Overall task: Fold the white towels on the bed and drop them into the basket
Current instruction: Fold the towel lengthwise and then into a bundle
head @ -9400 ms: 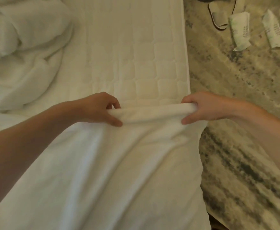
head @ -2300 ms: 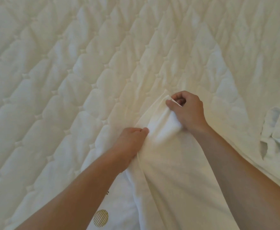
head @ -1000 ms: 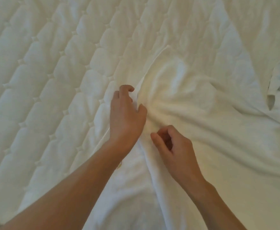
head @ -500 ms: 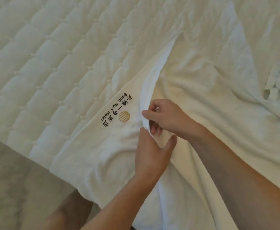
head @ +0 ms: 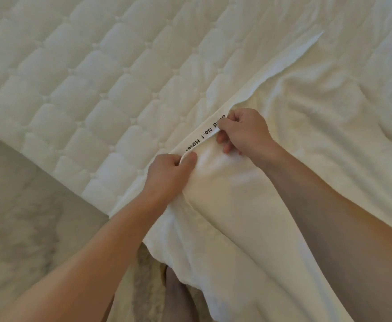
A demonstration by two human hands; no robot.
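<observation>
Cut off at the lower and right edges: much of a white towel point(head: 248, 205), spread over the quilted bed point(head: 85, 89) to the right of the left hand point(head: 167, 174) and the right hand point(head: 244, 133), and hanging off the bed's edge below both wrists. Hard to read in full: black printed lettering point(head: 204, 135) along the towel's hem between the two hands, with "No.1 Hotel" legible and the first word partly covered by the right thumb. Hidden behind curled knuckles: most fingertips of both hands. On the left hand, a clenched grip around the hem, thumb pressed on top of the cloth, fingers curled beneath. On the right hand, just beyond and to the right of the left, a pinch on the same hem between thumb and forefinger, the other fingers curled loosely against the towel. Hem raised slightly and taut between the two grips, then running on beyond the right hand to a far corner point(head: 316, 37) lying flat on the bed. Creased, rumpled cloth to the right of the right hand. Bare quilting to the left of and beyond the left hand. Pale mottled floor point(head: 27, 205) below and left of the left forearm. Partly hidden under the hanging towel, between the forearms at the bottom edge — what looks like a bare foot point(head: 178, 296), dim and blurred.
</observation>
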